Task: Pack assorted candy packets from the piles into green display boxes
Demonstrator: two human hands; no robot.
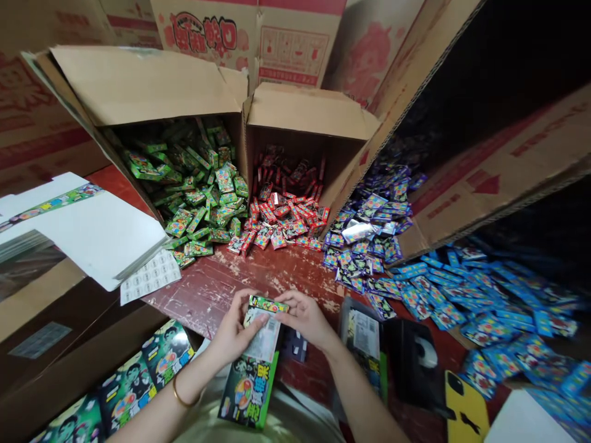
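Observation:
A printed candy box, green and black with a white label panel near its top end, stands tilted in front of my body. My left hand grips its upper left side, the thumb lying across the white panel. On the opposite side, my right hand pinches the top edge by the narrow green printed flap. Whatever is inside the box cannot be seen. Just right of my right forearm, a similar box lies in a clear tray, close to a black tape dispenser.
Open cartons at the back spill green packets, red packets, purple packets and blue packets. At left are white flat card blanks and a sticker sheet. Printed boxes stand lower left; a yellow phone lies lower right.

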